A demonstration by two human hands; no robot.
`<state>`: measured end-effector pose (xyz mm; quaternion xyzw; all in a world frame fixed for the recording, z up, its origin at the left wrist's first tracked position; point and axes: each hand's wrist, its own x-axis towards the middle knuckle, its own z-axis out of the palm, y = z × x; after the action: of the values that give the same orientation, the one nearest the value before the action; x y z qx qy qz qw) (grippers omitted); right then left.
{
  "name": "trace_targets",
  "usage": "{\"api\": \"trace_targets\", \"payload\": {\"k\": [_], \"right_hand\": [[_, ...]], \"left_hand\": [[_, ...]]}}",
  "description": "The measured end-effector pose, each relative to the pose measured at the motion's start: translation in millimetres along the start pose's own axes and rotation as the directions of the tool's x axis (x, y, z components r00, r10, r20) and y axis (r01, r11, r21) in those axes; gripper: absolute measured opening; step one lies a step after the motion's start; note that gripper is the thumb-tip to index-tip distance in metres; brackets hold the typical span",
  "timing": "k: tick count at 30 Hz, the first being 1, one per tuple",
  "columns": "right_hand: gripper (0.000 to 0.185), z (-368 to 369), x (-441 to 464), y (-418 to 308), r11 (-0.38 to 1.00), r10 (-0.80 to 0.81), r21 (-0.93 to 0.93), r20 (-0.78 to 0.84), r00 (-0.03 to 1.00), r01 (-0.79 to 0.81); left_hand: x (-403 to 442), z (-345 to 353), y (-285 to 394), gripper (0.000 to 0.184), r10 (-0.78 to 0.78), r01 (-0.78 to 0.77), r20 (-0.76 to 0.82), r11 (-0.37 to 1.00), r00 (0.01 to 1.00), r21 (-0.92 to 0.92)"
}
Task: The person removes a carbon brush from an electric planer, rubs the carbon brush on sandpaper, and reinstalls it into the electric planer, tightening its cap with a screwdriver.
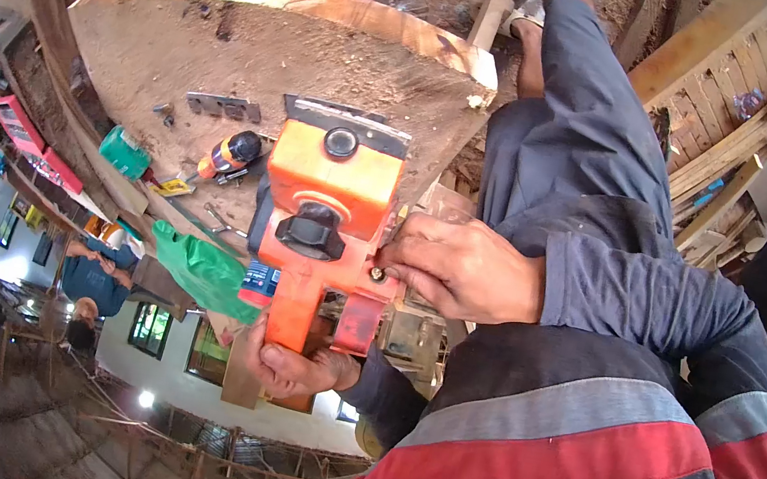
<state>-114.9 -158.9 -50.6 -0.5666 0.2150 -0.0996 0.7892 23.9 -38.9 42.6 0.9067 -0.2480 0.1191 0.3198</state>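
An orange electric planer (pixel 336 191) with a black knob (pixel 312 231) is held above the wide wooden slab. My left hand (pixel 301 368) is wrapped round its orange rear handle. At the planer's side, my right hand (pixel 469 272) has bent fingers closed at a small bolt (pixel 378 274), with the fingertips touching it. Part of that grip is hidden. On the slab near the planer lie a slotted metal plate (pixel 223 106), an orange and black tool (pixel 233 154) and a metal wrench-like piece (pixel 222 221).
The thick wooden slab (pixel 333 59) carries sawdust and small metal parts (pixel 164 112). A green plastic bag (pixel 206 271), a blue-labelled container (pixel 260 282) and a green container (pixel 124 153) stand close by. Another person (pixel 101 273) is in the background. Planks (pixel 704 50) lie at upper right.
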Motion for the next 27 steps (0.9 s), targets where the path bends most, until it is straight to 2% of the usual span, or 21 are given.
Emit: {"api": "trace_targets", "payload": {"k": [2,5,6,7,9,12,15,17,21,27], "right_hand": [[0.024,-1,1,3,1.0,0.0,0.008,0.032,0.999,0.0],[0.029,-6,-1,1,1.0,0.027,0.001,0.099,0.995,-0.028],[0.04,-10,0,1,1.0,0.024,-0.017,0.146,0.989,-0.021],[0.04,-15,1,-1,1.0,0.023,-0.016,0.146,0.989,-0.021],[0.044,-23,3,-4,0.996,0.013,-0.084,0.257,0.966,0.008],[0.042,-19,4,1,0.986,-0.064,-0.133,0.257,0.964,0.1],[0.037,-14,4,2,0.985,-0.057,-0.146,0.215,0.975,0.09],[0.041,-12,5,5,0.982,-0.069,-0.159,0.208,0.976,0.104],[0.046,-16,6,5,0.985,-0.078,-0.137,0.2,0.977,0.107],[0.043,-16,7,7,0.976,-0.13,-0.139,0.246,0.96,0.168]], "left_hand": [[-5,0,4,0.041,-0.024,0.027,-0.029,0.991,0.999,0.132],[-4,-6,3,0.045,-0.006,-0.001,0.035,0.98,0.999,0.198],[-4,-6,2,0.045,-0.007,-0.001,0.036,0.98,0.999,0.199],[-4,-4,2,0.045,-0.009,0.004,0.026,0.983,1.0,0.185],[-3,-2,2,0.045,-0.008,0.005,0.016,0.985,1.0,0.171],[-4,-2,3,0.044,-0.022,0.019,0.018,0.987,1.0,0.158],[-5,-4,2,0.043,-0.043,0.04,0.023,0.99,0.999,0.134],[-7,-4,1,0.043,-0.09,0.09,0.002,0.992,0.996,0.093],[-5,-6,-2,0.044,-0.055,0.054,0.011,0.99,0.998,0.129],[-5,-1,-3,0.045,-0.056,0.055,0.002,0.998,0.998,0.042]]}}
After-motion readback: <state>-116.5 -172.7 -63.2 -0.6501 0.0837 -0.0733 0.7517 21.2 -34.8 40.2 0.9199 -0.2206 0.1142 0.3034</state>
